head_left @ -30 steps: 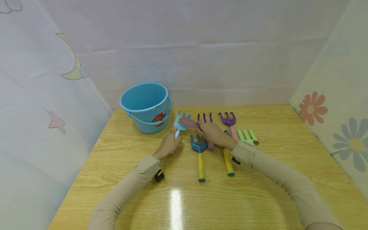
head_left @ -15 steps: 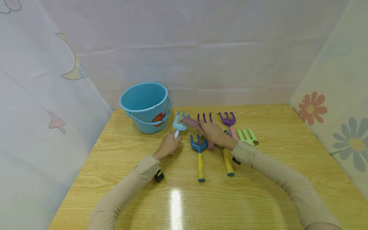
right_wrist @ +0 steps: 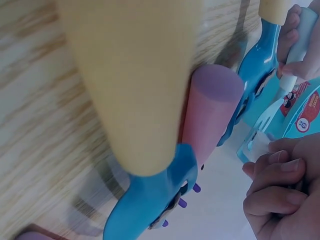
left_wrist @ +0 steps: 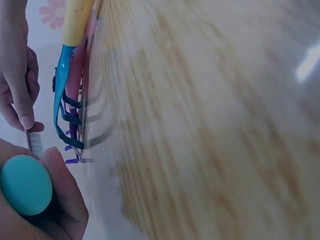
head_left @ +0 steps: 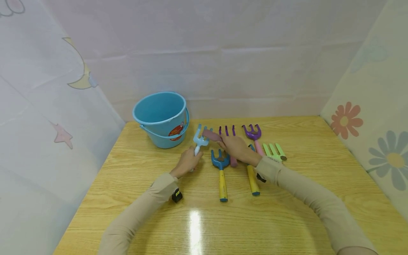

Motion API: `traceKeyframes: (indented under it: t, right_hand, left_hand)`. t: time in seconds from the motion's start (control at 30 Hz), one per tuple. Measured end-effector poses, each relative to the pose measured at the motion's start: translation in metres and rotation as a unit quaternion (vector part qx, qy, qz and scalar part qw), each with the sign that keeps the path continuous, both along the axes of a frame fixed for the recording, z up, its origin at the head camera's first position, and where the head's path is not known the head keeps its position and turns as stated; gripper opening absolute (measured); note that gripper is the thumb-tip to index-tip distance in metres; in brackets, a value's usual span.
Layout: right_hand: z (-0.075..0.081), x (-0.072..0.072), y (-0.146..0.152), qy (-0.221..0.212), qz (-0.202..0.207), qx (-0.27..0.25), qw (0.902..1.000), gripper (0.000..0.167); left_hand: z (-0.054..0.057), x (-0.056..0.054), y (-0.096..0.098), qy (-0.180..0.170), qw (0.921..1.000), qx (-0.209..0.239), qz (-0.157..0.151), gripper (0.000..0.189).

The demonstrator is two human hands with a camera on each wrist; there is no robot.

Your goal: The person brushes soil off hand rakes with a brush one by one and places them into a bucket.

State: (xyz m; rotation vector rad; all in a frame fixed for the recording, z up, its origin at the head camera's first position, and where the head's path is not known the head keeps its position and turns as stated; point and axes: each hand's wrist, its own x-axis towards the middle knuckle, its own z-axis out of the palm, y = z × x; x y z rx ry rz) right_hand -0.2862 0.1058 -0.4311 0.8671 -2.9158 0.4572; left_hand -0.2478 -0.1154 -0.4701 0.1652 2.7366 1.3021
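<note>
My left hand (head_left: 187, 162) grips the pale handle of a light blue garden hand fork (head_left: 201, 141), its tines raised toward the back. In the left wrist view the round end of that handle (left_wrist: 26, 185) pokes out of the fist. My right hand (head_left: 236, 147) holds a pink-backed brush (head_left: 211, 135), with its white bristles (left_wrist: 36, 143) facing down against the fork's tines. Close by lie a blue fork with a yellow handle (head_left: 223, 184) and a purple rake (head_left: 233, 161) with a pink handle. Under my right forearm is another yellow-handled tool (head_left: 253, 182), partly hidden.
A light blue bucket (head_left: 164, 136) stands at the back left, its handle hanging down in front. Farther right lie a purple fork (head_left: 253, 134) with a pink handle and a green fork (head_left: 273, 150) with a brown patch. Printed cloth walls (head_left: 255, 71) surround the wooden table (head_left: 242, 226).
The brush has shifted slightly right along the light blue fork's tines. Over the last half second the fork has moved a little to the right. The other tools stay in place.
</note>
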Motion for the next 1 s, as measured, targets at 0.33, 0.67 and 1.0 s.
traceKeyframes:
  t: [0.33, 0.67, 1.0]
  right_hand:
    - [0.0, -0.001, 0.004, 0.02, -0.008, 0.003, 0.9998, 0.027]
    - [0.0, 0.001, 0.003, -0.004, -0.003, 0.01, 0.9999, 0.024]
    - [-0.002, 0.002, 0.012, 0.024, -0.002, 0.014, 0.9996, 0.025]
  left_hand:
    - [-0.002, -0.002, -0.002, 0.002, 1.0, -0.002, -0.001, 0.032]
    - [-0.001, -0.001, 0.004, -0.012, 0.9999, -0.012, 0.0, 0.033]
    - [0.0, 0.002, 0.0, -0.008, 1.0, -0.004, 0.001, 0.033]
